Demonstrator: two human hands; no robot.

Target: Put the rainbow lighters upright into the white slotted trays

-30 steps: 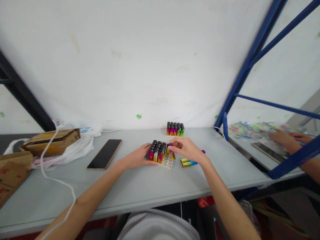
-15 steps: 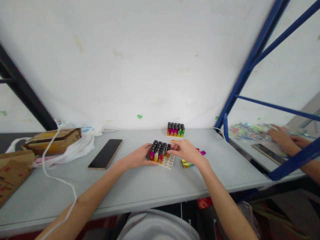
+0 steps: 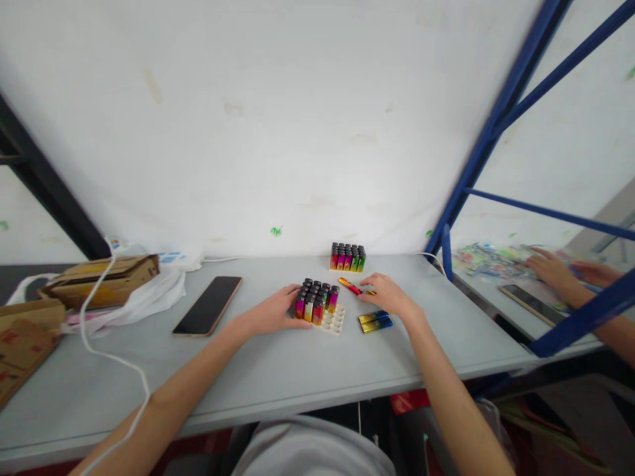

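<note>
A white tray (image 3: pixel 336 322) with round holes holds several upright lighters (image 3: pixel 308 305) with black tops; holes show at its right side. My left hand (image 3: pixel 278 309) grips the tray's left side, thumb along the front and fingers behind. To the right of the tray, my right hand (image 3: pixel 384 294) has its thumb and fingers around a lighter with a gold part (image 3: pixel 372 291) lying on the table. A red and yellow lighter (image 3: pixel 350 285) lies against its fingertips. Nearer the front edge, gold and blue lighters (image 3: pixel 375 321) lie side by side.
Farther back stands a second block of upright lighters (image 3: pixel 348 257). A phone (image 3: pixel 208 305) lies left of my left hand. Cardboard boxes (image 3: pixel 102 281), a plastic bag (image 3: pixel 166 294) and a white cable (image 3: pixel 114 357) are at the left. A blue frame (image 3: pixel 469 165) and another person's hands (image 3: pixel 555 271) are at the right.
My right hand has moved right, away from the tray, to the loose lighters. An upright purple and gold lighter now shows uncovered in the tray. My left hand stays in place.
</note>
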